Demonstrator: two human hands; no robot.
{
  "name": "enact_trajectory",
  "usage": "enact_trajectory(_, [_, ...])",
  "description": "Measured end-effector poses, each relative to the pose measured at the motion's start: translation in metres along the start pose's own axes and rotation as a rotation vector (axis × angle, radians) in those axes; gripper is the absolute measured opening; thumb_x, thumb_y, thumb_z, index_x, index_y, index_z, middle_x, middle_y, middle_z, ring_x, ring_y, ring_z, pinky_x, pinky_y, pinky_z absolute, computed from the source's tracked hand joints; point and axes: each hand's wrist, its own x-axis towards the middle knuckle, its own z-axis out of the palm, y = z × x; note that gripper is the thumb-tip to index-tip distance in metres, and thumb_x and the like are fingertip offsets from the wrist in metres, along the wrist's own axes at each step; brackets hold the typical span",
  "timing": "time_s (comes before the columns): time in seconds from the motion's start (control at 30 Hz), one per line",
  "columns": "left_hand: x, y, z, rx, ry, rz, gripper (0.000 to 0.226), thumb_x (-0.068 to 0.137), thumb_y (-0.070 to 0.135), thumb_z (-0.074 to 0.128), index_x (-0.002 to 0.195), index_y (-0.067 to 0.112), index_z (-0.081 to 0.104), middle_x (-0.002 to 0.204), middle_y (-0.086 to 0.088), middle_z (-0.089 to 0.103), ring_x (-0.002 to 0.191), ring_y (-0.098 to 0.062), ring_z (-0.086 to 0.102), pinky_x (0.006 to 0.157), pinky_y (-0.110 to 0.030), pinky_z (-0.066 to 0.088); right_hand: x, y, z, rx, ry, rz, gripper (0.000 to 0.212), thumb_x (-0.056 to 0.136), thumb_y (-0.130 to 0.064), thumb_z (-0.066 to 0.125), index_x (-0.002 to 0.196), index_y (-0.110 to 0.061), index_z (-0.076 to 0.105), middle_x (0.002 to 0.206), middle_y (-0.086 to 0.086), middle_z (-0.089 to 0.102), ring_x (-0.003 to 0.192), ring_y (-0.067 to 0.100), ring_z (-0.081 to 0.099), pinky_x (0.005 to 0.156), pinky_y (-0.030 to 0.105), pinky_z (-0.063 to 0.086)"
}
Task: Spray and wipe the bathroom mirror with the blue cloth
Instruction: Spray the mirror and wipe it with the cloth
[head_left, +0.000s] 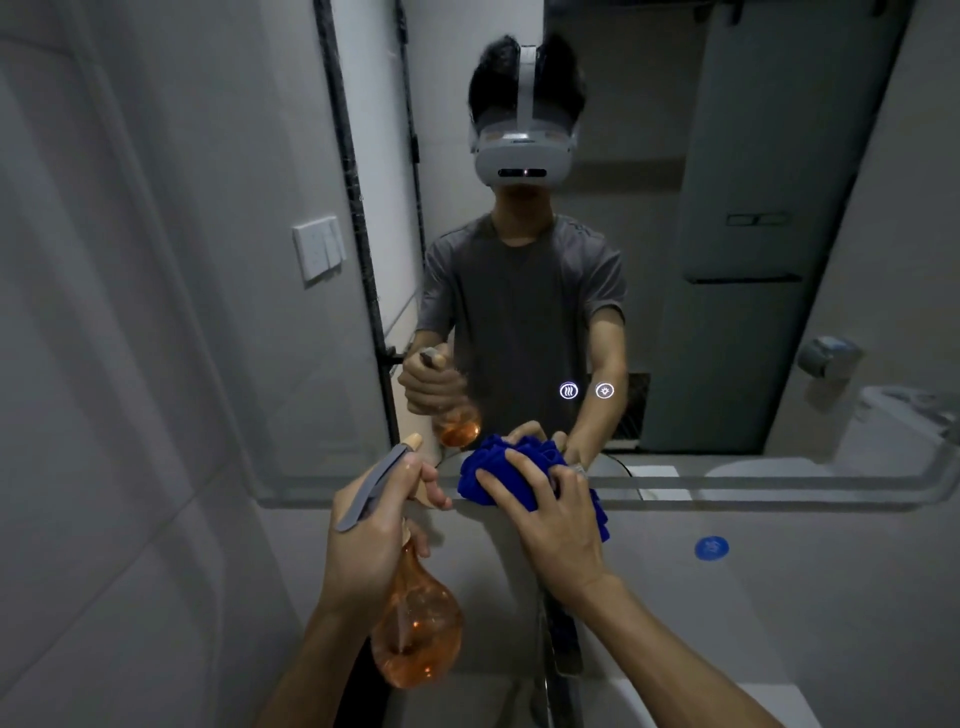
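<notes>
The bathroom mirror (727, 322) fills the upper middle and right of the view and reflects a person in a grey shirt with a headset. My left hand (371, 530) grips an orange, bulb-shaped spray bottle (418, 631) by its neck, with the grey trigger and nozzle pointing toward the glass. My right hand (553, 512) presses a bunched blue cloth (485, 470) against the mirror's bottom edge, just right of the bottle's nozzle. Part of the cloth is hidden under my fingers.
A white wall switch (318, 249) sits left of the mirror. Two lit touch icons (586, 391) glow on the glass. A blue round disc (711, 547) is stuck on the wall below the mirror. A faucet (558, 660) stands below my hands over the basin.
</notes>
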Motion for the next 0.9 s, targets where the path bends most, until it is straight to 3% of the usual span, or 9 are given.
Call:
enact_trajectory(0.07, [0.002,0.002,-0.008,0.033,0.039,0.021,0.022,0.099,0.02,0.056,0.091,0.007,0.072,0.079,-0.013,0.073,0.079,-0.037,0.071,0.061,-0.041,0.056,0.016,-0.005,-0.001,0.007,-0.002,-0.024,0.089,0.063,-0.015,0.083,0.142,-0.029,0.044,0.144,0.011,0.035,0.099,0.031,0.043,0.075,0.046,0.053])
enact_trajectory(0.13, [0.004,0.006,-0.016,0.045,0.064,0.041,0.022,0.099,0.022,0.056,0.09,0.011,0.073,0.082,-0.013,0.074,0.08,-0.038,0.071,0.056,-0.035,0.058,0.042,-0.007,-0.007,-0.01,0.025,-0.061,0.087,0.067,-0.014,0.081,0.144,-0.03,0.043,0.145,0.011,0.035,0.098,0.031,0.043,0.075,0.043,0.049])
enact_trajectory(0.3, [0.01,0.022,-0.031,0.034,0.092,0.081,0.024,0.098,0.023,0.057,0.084,0.011,0.074,0.081,-0.012,0.074,0.08,-0.026,0.072,0.05,-0.032,0.052,0.154,0.001,-0.051,-0.01,0.205,-0.084,0.059,0.087,-0.018,0.054,0.144,-0.028,0.045,0.147,0.014,0.03,0.116,0.048,0.04,0.093,0.058,0.042])
enact_trajectory(0.37, [0.012,0.027,-0.031,-0.001,0.095,0.079,0.024,0.097,0.022,0.058,0.082,0.014,0.075,0.082,-0.013,0.074,0.084,-0.029,0.071,0.054,-0.033,0.054,0.204,0.012,-0.077,-0.037,0.259,-0.031,0.057,0.09,-0.022,0.057,0.145,-0.028,0.042,0.149,0.016,0.033,0.119,0.05,0.044,0.095,0.056,0.044])
enact_trajectory(0.57, [0.015,0.035,-0.033,0.016,0.09,0.122,0.028,0.097,0.034,0.058,0.082,0.017,0.074,0.087,-0.015,0.073,0.088,-0.051,0.065,0.069,-0.057,0.054,0.255,0.021,-0.112,-0.069,0.416,0.137,0.046,0.097,-0.041,0.049,0.141,-0.026,0.055,0.144,0.014,0.051,0.107,0.036,0.053,0.084,0.041,0.042])
enact_trajectory(0.67, [0.015,0.037,-0.034,-0.039,0.116,0.125,0.028,0.097,0.029,0.058,0.078,0.02,0.076,0.083,-0.011,0.074,0.085,-0.059,0.06,0.064,-0.053,0.05,0.204,-0.003,-0.068,-0.045,0.338,0.053,0.052,0.096,-0.039,0.054,0.146,-0.028,0.047,0.151,0.015,0.034,0.118,0.045,0.047,0.1,0.054,0.038])
enact_trajectory(0.73, [0.014,0.038,-0.035,-0.05,0.106,0.135,0.028,0.097,0.029,0.057,0.078,0.022,0.076,0.081,-0.009,0.073,0.083,-0.053,0.063,0.057,-0.043,0.05,0.154,-0.02,-0.032,-0.052,0.263,-0.07,0.053,0.094,-0.028,0.058,0.146,-0.03,0.047,0.149,0.013,0.031,0.114,0.046,0.048,0.099,0.059,0.038])
enact_trajectory(0.83, [0.011,0.039,-0.039,-0.056,0.081,0.125,0.025,0.091,0.034,0.057,0.078,0.028,0.077,0.082,-0.007,0.074,0.082,-0.035,0.07,0.051,-0.036,0.052,0.078,-0.043,0.005,-0.066,0.08,-0.245,0.053,0.089,-0.025,0.051,0.141,-0.032,0.053,0.146,0.01,0.036,0.106,0.035,0.046,0.089,0.05,0.044])
enact_trajectory(0.9, [0.01,0.038,-0.044,-0.044,0.082,0.117,0.024,0.089,0.033,0.056,0.079,0.031,0.077,0.083,-0.007,0.074,0.084,-0.031,0.072,0.048,-0.033,0.053,0.047,-0.049,0.014,-0.065,-0.072,-0.333,0.057,0.082,-0.031,0.06,0.139,-0.032,0.054,0.144,0.007,0.037,0.103,0.03,0.052,0.082,0.045,0.053])
